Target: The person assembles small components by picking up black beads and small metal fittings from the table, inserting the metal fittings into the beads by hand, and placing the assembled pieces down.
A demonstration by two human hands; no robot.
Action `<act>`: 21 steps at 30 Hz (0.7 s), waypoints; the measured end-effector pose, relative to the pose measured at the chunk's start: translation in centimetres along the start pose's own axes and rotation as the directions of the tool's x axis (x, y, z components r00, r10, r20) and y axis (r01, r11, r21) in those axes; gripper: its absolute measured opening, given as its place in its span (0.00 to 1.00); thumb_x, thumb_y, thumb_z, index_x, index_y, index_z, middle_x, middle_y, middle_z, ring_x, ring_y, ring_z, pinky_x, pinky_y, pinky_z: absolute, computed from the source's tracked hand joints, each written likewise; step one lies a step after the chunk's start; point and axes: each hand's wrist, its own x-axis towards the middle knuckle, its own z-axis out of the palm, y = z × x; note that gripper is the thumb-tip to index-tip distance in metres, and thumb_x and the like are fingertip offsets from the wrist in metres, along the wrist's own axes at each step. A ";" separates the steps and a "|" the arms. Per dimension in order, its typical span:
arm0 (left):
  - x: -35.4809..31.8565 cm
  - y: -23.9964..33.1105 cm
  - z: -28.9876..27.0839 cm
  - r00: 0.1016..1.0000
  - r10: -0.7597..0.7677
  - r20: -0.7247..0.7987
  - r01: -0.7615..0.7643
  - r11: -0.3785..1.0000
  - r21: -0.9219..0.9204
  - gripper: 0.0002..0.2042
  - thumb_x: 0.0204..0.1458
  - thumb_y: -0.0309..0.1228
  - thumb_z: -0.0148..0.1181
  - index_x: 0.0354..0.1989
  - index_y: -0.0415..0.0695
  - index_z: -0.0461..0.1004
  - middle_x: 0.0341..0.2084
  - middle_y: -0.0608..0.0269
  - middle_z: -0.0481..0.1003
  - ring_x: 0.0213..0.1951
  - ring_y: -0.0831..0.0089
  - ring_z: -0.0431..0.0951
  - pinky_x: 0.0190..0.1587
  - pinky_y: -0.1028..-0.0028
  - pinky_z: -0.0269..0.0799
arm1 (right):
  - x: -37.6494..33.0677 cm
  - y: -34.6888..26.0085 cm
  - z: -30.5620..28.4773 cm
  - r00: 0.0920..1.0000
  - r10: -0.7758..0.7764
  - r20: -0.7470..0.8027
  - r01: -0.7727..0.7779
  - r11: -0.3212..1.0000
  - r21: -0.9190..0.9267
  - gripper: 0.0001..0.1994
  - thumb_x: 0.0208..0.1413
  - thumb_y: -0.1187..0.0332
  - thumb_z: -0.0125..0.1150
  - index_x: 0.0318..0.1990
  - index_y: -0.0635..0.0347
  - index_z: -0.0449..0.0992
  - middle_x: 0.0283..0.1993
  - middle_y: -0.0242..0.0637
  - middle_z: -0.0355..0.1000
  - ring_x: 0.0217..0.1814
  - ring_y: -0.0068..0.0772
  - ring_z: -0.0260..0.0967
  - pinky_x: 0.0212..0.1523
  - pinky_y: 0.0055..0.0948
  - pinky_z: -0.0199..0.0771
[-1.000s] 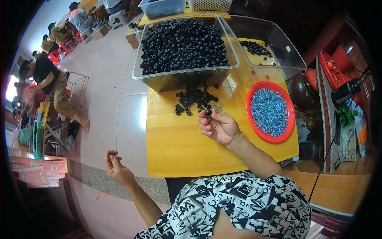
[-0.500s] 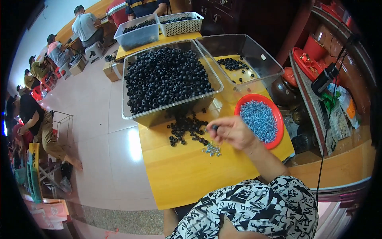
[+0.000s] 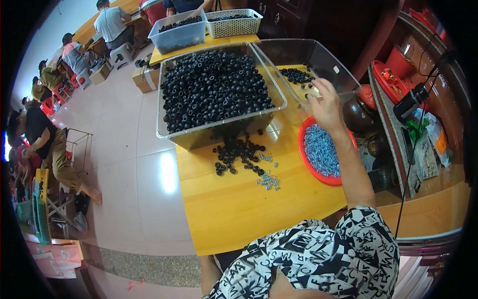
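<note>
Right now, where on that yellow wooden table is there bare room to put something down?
The near part of the yellow wooden table is bare, between the loose pile of small black rings and the table's near edge. The far half is crowded: a clear plastic bin of black rings, a round red tray of blue-grey pieces, and the right hand over a second clear bin.

The right hand (image 3: pixel 326 102) is stretched far forward and to the right, its bare forearm running straight up from the patterned sleeve near the lower edge. Its back faces the camera, fingers curled downward. The left hand is out of view.
</note>
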 end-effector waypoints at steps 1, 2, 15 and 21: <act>-0.6 0.0 0.5 1.000 -0.004 -0.012 0.004 1.000 0.002 0.06 0.48 0.30 0.49 0.29 0.42 0.70 0.23 0.64 0.70 0.23 0.78 0.68 0.20 0.79 0.62 | -1.1 -1.0 -0.4 0.999 -0.034 0.003 0.034 0.999 0.006 0.18 0.39 0.77 0.56 0.43 0.69 0.68 0.46 0.49 0.63 0.49 0.49 0.60 0.49 0.35 0.61; -1.1 -0.1 0.7 1.000 -0.009 -0.022 0.009 1.000 0.003 0.06 0.48 0.30 0.49 0.29 0.42 0.70 0.23 0.64 0.70 0.23 0.78 0.68 0.20 0.79 0.62 | -2.1 -2.0 -0.9 0.998 -0.067 0.005 0.067 0.998 0.010 0.17 0.38 0.79 0.56 0.41 0.69 0.68 0.46 0.49 0.63 0.48 0.49 0.61 0.49 0.36 0.61; -4.6 1.2 4.3 0.990 -0.052 -0.128 0.045 0.997 -0.058 0.06 0.47 0.30 0.49 0.27 0.41 0.70 0.22 0.64 0.70 0.22 0.77 0.68 0.19 0.78 0.62 | -10.0 -4.7 1.4 0.851 -0.210 0.482 0.099 0.964 0.245 0.10 0.40 0.80 0.52 0.34 0.67 0.72 0.33 0.46 0.68 0.38 0.46 0.63 0.40 0.35 0.64; -3.8 3.3 -2.6 0.968 0.118 -0.221 -0.096 0.990 0.107 0.04 0.44 0.27 0.49 0.22 0.42 0.68 0.16 0.66 0.67 0.17 0.76 0.66 0.17 0.78 0.60 | -10.8 -4.3 4.8 0.805 -0.180 0.565 0.055 0.971 0.232 0.09 0.40 0.79 0.52 0.32 0.63 0.74 0.30 0.45 0.68 0.36 0.45 0.64 0.37 0.35 0.65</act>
